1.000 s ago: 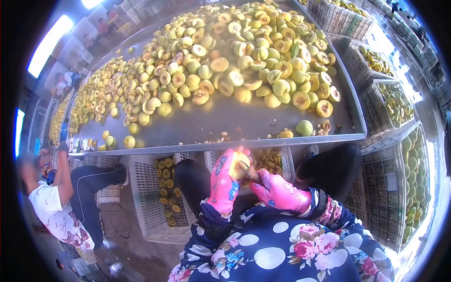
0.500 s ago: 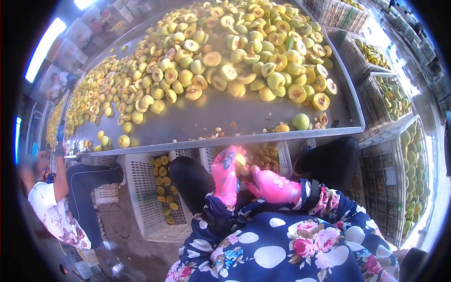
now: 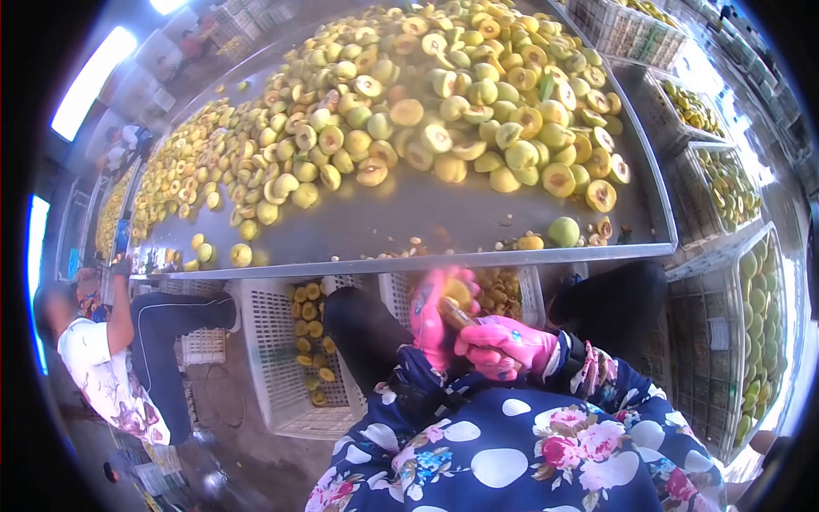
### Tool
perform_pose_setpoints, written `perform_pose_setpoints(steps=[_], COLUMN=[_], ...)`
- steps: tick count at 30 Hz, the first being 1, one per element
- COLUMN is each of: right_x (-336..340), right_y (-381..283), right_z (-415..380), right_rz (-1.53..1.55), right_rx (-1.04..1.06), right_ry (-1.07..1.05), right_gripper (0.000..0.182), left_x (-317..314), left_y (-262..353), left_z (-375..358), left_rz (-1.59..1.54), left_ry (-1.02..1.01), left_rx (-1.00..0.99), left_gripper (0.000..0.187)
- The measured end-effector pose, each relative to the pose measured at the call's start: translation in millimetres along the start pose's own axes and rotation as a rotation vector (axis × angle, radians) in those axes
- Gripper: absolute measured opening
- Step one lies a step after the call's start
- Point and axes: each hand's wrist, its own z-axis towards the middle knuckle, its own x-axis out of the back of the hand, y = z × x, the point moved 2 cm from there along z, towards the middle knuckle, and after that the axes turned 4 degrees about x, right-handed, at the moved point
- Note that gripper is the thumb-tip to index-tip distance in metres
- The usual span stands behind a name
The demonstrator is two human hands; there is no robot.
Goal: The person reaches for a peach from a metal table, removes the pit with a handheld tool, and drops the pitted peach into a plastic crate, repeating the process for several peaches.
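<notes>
My left hand [image 3: 431, 321], in a pink patterned glove, is closed around a yellow peach piece [image 3: 461, 293] just below the table's front edge. My right hand [image 3: 510, 346], also pink-gloved, grips a short brownish tool [image 3: 455, 313], whose tip points at the fruit; its exact kind is blurred. Both hands are close together above my lap. Beyond them a metal table [image 3: 367, 224] carries a large heap of halved peaches [image 3: 367, 128], cut faces and pits showing. One whole green peach [image 3: 564, 231] sits near the front edge among scraps.
A white crate [image 3: 273, 358] holding peach halves stands to my left, and another crate [image 3: 533, 294] is under the table edge beyond my hands. Filled crates [image 3: 712, 341] line the right side. A seated person [image 3: 111, 358] is at the far left.
The view has shifted slightly, so the table and crates appear further right. My left hand has turned, showing the yellow fruit, and the tool in my right hand is now more visible.
</notes>
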Motion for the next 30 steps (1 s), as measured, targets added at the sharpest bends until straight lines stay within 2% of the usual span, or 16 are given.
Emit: perform_pose_setpoints(steps=[1,4,5,7,8,9,12,13,14,15,17,21,24,25,27,30], right_x=[-2,-4,1,27,57,85,65,65,66,66,75,82,83,84,85,83], right_y=[2,-8,-12,-12,0,22,16,15,18,20,28,33,25,21,20,17], right_z=[-3,-21,-27,-30,-22,-24,-28,-24,-22,-20,-16,-10,-10,-9,-13,-11], right_rz=[0.029,0.103,0.096,-0.242,-0.564,-0.6,-0.49,-0.473,-0.456,-0.441,-0.496,-0.573,-0.625,-0.62,-0.607,-0.519], right_rx=[0.064,0.062,0.062,-0.025,-0.125,-0.223,-0.37,-0.369,-0.367,-0.363,-0.337,-0.297,-0.327,-0.32,-0.312,-0.321], right_ry=[-0.059,0.056,0.05,0.365,0.512,0.691,0.69,0.685,0.682,0.678,0.652,0.639,0.662,0.678,0.706,0.708], right_gripper=[0.031,0.029,0.029,0.03,0.029,0.026,0.023,0.023,0.023,0.022,0.024,0.027,0.029,0.029,0.028,0.027], left_x=[-2,1,3,3,-3,-1,42,61,64,74,86,94,97,96,97,103], left_y=[-1,2,13,32,47,68,141,166,187,209,246,292,302,297,303,313], left_z=[2,9,6,-9,-23,-36,-63,-68,-74,-68,-38,66,132,141,153,148], left_rz=[-0.009,0.081,0.586,1.605,1.661,1.654,1.799,1.983,2.116,2.133,1.578,1.65,1.95,1.951,1.948,1.853], left_ry=[0.037,0.103,0.117,0.144,0.245,0.276,0.61,0.601,0.729,0.76,0.631,0.552,0.708,0.805,0.807,0.651], left_rx=[-0.009,-0.033,-0.383,-1.07,-1.134,-1.101,-0.936,-0.988,-0.829,-0.812,-0.48,-0.433,-0.211,-0.246,-0.349,-0.275], left_gripper=[0.029,0.025,0.022,0.017,0.011,0.014,0.026,0.031,0.033,0.037,0.042,0.059,0.07,0.067,0.066,0.055])
